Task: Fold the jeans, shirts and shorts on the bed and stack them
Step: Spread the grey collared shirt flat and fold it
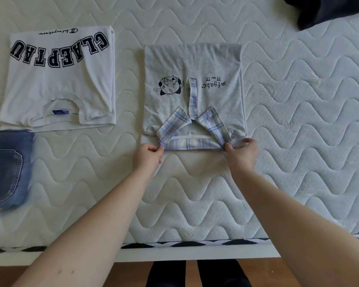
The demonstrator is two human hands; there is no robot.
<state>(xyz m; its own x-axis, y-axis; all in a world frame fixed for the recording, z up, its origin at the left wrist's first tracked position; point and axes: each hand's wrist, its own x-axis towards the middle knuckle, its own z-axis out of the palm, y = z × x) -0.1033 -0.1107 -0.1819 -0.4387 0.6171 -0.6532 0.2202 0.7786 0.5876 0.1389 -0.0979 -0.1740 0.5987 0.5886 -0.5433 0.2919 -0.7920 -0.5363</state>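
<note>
Grey polo [214,65] folded flat mid-bed [298,141], plaid collar [192,145] at the near edge. Left hand [148,157] pinching the collar's left corner, right hand [241,151] pinching the right corner, a bit blurry there. White tee [58,83] folded off to the left, jeans [6,168] just below it.

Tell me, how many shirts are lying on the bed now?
2. The white shirt lies folded at the far left. The grey shirt lies in the middle, both hands gripping its plaid collar. The dark cloth at the far right may be another garment.
</note>
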